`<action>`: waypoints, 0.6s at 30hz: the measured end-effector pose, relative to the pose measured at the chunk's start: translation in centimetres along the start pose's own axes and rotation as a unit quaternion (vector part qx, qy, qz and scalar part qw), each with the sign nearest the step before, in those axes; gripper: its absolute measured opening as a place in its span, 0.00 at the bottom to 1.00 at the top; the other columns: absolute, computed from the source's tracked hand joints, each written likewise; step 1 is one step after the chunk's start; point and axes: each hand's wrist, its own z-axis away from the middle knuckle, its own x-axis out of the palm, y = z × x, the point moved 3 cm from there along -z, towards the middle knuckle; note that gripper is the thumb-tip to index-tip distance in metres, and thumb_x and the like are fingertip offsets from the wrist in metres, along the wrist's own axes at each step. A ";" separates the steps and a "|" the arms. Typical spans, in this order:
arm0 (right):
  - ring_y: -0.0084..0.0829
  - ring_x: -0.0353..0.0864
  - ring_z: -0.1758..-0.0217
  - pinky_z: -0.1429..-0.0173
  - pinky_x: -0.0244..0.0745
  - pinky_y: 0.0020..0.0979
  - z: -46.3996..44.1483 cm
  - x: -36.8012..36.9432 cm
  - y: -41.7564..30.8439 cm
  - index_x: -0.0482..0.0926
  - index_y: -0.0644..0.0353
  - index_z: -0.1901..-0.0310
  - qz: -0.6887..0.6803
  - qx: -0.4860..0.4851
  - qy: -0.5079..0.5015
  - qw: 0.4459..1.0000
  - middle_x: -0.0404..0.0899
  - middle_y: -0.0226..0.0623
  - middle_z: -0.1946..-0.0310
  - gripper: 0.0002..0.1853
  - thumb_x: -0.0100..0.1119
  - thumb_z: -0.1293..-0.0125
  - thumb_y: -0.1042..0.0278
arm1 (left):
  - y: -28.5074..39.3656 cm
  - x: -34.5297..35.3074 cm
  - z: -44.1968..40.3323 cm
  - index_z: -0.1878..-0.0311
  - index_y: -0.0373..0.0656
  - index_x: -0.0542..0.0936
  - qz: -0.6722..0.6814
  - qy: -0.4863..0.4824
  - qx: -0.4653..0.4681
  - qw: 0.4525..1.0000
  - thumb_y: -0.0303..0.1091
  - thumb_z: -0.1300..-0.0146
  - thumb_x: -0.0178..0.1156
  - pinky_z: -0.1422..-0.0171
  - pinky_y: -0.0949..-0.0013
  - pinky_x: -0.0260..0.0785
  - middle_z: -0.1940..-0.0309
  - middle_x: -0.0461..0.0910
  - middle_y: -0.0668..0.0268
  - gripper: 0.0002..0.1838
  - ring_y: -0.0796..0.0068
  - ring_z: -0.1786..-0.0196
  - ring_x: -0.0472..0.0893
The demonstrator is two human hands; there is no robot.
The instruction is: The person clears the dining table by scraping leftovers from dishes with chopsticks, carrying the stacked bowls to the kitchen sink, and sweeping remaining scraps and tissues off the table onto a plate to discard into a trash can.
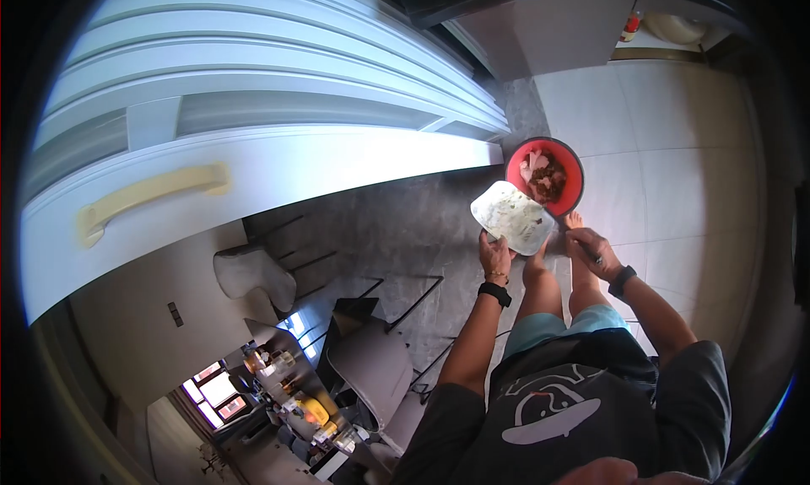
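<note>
My left hand grips the lower edge of a white cutting board, which has greenish-brown smears and small scraps on its face. The board is tilted, its upper right part overlapping the rim of a red bin. Inside the bin lie crumpled pinkish paper and dark scraps. To the right of the board, my right hand is closed around a small dark object, perhaps a handle; most of it is hidden by the fingers. The bin stands on the floor just ahead of my feet.
A white door with a yellowish handle stands at the left. Behind it are a grey chair, a white chair and a cluttered table with a yellow item. An open cupboard is at the upper right.
</note>
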 end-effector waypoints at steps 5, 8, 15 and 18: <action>0.41 0.75 0.54 0.48 0.69 0.35 -0.2 0.3 -1.6 0.73 0.61 0.53 -0.045 -0.017 -0.050 0.998 0.74 0.45 0.57 0.12 0.50 0.39 0.76 | 1.0 -0.1 0.5 0.38 0.45 0.53 0.019 0.013 -0.005 1.000 0.28 0.44 0.52 0.74 0.68 0.74 0.65 0.78 0.57 0.31 0.69 0.75 0.78; 0.42 0.75 0.53 0.48 0.69 0.36 0.2 0.8 -3.1 0.74 0.60 0.54 -0.017 -0.059 -0.052 0.997 0.74 0.45 0.57 0.12 0.51 0.40 0.77 | 1.9 0.2 1.1 0.38 0.46 0.53 0.055 0.018 -0.014 0.998 0.28 0.45 0.52 0.74 0.67 0.74 0.66 0.77 0.57 0.31 0.69 0.76 0.77; 0.46 0.73 0.52 0.47 0.68 0.37 -0.7 0.5 -0.8 0.71 0.59 0.51 0.038 -0.057 0.009 0.998 0.72 0.49 0.56 0.15 0.51 0.41 0.75 | 0.7 -1.0 0.4 0.38 0.48 0.53 0.044 0.019 -0.012 0.999 0.28 0.45 0.51 0.74 0.68 0.72 0.67 0.77 0.58 0.31 0.71 0.77 0.76; 0.46 0.73 0.52 0.47 0.68 0.37 -1.6 1.8 -2.5 0.72 0.59 0.52 0.047 -0.076 0.014 0.996 0.72 0.47 0.56 0.14 0.52 0.41 0.75 | 1.2 -1.1 1.2 0.39 0.46 0.53 0.030 0.019 -0.009 0.999 0.28 0.44 0.51 0.75 0.69 0.72 0.69 0.77 0.59 0.29 0.72 0.77 0.76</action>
